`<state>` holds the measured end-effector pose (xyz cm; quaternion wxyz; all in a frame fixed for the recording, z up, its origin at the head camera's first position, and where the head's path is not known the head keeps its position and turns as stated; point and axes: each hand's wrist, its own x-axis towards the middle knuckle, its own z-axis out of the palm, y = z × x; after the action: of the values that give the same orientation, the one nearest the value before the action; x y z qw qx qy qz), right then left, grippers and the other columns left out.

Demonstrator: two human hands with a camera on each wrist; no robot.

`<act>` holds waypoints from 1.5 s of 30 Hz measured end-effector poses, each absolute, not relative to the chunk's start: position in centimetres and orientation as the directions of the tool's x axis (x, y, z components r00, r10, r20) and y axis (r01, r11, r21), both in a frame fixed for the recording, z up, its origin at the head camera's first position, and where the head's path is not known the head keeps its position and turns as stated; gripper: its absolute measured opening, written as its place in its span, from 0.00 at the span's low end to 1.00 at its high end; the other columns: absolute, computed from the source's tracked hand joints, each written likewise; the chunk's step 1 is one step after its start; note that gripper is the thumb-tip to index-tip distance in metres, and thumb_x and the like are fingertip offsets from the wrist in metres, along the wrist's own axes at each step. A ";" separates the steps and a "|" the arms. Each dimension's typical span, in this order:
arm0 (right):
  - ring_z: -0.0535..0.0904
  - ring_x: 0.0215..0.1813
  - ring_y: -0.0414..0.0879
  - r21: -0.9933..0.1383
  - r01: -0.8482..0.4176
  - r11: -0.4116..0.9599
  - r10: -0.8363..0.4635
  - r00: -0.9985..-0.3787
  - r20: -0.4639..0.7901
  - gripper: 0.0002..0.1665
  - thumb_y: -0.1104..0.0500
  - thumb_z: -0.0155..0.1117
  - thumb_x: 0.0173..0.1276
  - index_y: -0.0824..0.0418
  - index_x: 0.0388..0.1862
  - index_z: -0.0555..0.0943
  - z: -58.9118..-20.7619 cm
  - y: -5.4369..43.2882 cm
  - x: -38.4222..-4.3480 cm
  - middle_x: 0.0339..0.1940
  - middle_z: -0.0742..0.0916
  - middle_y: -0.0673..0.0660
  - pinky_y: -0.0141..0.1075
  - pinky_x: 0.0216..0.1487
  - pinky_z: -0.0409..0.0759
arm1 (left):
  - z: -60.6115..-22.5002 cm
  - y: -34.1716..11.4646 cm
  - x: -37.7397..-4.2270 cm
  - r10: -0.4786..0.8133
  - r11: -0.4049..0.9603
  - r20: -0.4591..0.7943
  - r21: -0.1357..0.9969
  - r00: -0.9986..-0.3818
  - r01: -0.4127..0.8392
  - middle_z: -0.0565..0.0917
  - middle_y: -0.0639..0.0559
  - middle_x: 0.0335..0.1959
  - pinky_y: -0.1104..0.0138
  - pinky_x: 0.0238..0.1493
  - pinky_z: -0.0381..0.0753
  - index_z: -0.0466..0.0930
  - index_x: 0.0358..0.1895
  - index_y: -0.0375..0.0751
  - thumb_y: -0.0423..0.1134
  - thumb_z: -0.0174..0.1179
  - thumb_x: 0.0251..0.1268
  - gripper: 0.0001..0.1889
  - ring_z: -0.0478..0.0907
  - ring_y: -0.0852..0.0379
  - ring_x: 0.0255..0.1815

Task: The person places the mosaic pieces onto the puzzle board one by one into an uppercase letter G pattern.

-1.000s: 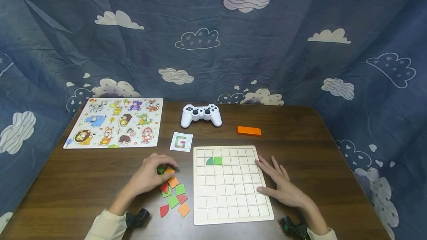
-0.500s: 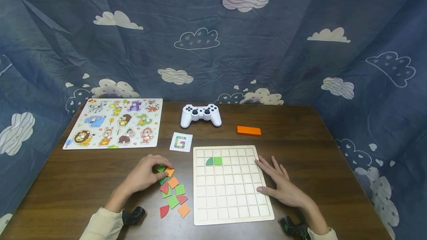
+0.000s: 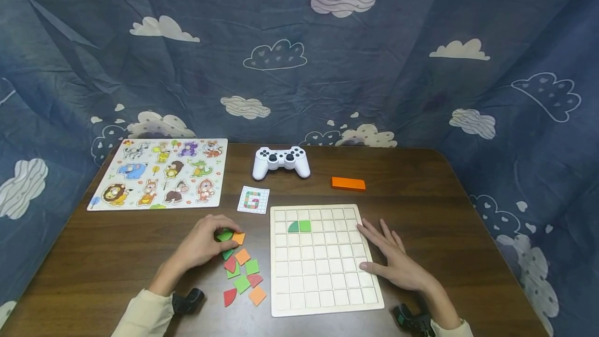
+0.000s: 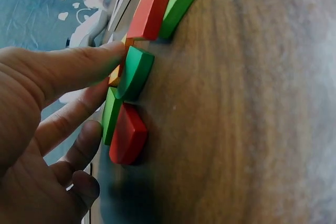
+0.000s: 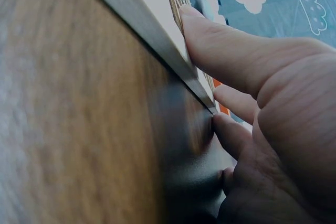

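Observation:
My left hand [image 3: 206,242] pinches an orange square tile [image 3: 238,238] between thumb and forefinger at the far end of a loose pile of tiles. In the left wrist view the thumb lies by the orange tile [image 4: 114,74], near a dark green quarter-round tile [image 4: 137,74] and a red tile [image 4: 128,135]. My right hand [image 3: 398,264], fingers spread, rests on the right edge of a pale wooden grid board [image 3: 327,312]. On the board sit a dark green quarter-round piece [image 3: 293,227] and a light green square [image 3: 305,226].
Red, green and orange tiles [image 3: 242,284] lie left of the board. Behind are a pattern card [image 3: 253,199], a white game controller [image 3: 281,162] and an orange block [image 3: 348,184]. An animal puzzle board [image 3: 159,173] lies at the back left of the brown table [image 3: 412,176].
My left hand has drawn back a little to the left, uncovering more of the tiles, and the orange tile at its fingertips has turned slightly. The right hand stays on the board's edge.

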<state>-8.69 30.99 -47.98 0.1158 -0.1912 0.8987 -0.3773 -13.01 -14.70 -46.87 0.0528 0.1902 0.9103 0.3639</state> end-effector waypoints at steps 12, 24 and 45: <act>0.29 0.78 0.78 -0.722 -0.259 0.642 -0.428 -0.902 -0.057 0.48 0.51 0.70 0.66 0.58 0.80 0.58 -48.3 31.2 -8.7 0.82 0.54 0.68 0.76 0.65 0.25 | -47.1 -15.0 -13.5 0.399 0.652 0.034 0.692 -0.916 0.309 0.87 0.59 0.41 0.62 0.48 0.74 0.88 0.43 0.48 0.35 0.75 0.52 0.14 0.76 0.58 0.43; 0.29 0.78 0.77 -0.722 -0.266 0.639 -0.431 -0.901 -0.049 0.48 0.51 0.69 0.66 0.58 0.80 0.58 -48.2 31.1 -8.8 0.82 0.54 0.68 0.76 0.65 0.25 | -47.0 -14.6 -13.6 0.393 0.658 0.015 0.694 -0.920 0.292 0.86 0.58 0.39 0.63 0.45 0.73 0.89 0.43 0.47 0.36 0.75 0.53 0.12 0.74 0.59 0.40; 0.30 0.78 0.79 -0.718 -0.266 0.643 -0.432 -0.900 -0.054 0.47 0.51 0.70 0.66 0.57 0.79 0.59 -48.0 31.0 -8.6 0.81 0.55 0.69 0.76 0.65 0.25 | -46.3 -12.7 -13.8 0.381 0.651 0.076 0.686 -0.921 0.326 0.85 0.58 0.37 0.66 0.41 0.73 0.88 0.42 0.48 0.36 0.74 0.50 0.13 0.73 0.58 0.38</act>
<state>-8.58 30.97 -48.02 0.1110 -0.1939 0.8996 -0.3753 -13.78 -12.74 -46.32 0.0373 0.1946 0.9078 0.3697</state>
